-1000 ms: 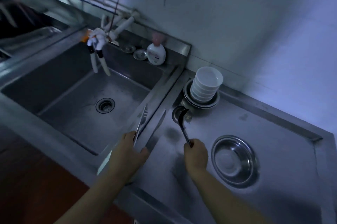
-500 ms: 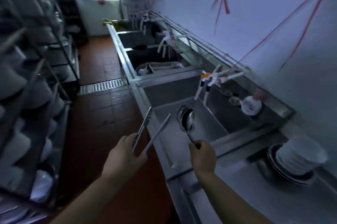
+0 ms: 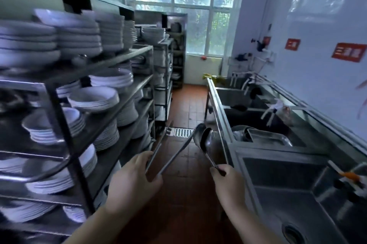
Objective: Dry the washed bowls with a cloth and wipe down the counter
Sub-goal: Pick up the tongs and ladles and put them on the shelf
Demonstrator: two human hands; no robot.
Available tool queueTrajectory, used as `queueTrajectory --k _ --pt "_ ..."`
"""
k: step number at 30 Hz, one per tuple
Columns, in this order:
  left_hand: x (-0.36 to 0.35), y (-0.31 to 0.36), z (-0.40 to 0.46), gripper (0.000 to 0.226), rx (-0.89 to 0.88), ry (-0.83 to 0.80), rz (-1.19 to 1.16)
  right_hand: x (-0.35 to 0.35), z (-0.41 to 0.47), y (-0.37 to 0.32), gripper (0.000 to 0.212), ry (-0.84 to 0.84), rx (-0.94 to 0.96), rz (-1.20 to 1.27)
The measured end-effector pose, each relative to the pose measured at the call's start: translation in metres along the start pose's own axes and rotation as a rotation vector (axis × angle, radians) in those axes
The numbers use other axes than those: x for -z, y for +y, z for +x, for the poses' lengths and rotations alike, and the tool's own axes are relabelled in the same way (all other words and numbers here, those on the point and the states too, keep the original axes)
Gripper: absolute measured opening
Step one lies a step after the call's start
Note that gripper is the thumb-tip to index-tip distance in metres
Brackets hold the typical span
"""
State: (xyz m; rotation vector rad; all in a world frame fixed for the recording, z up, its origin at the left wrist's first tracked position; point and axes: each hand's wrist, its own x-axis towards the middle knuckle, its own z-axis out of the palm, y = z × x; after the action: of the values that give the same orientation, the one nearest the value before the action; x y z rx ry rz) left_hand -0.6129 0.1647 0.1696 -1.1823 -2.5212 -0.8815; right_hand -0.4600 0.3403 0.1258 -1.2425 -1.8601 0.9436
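My left hand (image 3: 133,182) grips tongs (image 3: 158,152), right hand (image 3: 228,182) grips two ladles (image 3: 204,140) over the floor. Bowls (image 3: 93,96) stacked on rack (image 3: 65,140) left; sinks (image 3: 288,184) right, tray (image 3: 266,136) inside one.

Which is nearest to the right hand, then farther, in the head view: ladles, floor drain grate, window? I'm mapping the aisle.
From the right hand:
1. Ladles, held in it, just ahead.
2. Floor drain grate, down the aisle, left of the sinks.
3. Window, on the end wall.
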Motion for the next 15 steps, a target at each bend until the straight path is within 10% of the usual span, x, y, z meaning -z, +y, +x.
queueTrajectory --k 15 --pt "0.188 -0.166 0.218 0.053 0.012 0.399 0.358 -0.207 0.102 -0.271 0.023 -0.264 0.372 0.329"
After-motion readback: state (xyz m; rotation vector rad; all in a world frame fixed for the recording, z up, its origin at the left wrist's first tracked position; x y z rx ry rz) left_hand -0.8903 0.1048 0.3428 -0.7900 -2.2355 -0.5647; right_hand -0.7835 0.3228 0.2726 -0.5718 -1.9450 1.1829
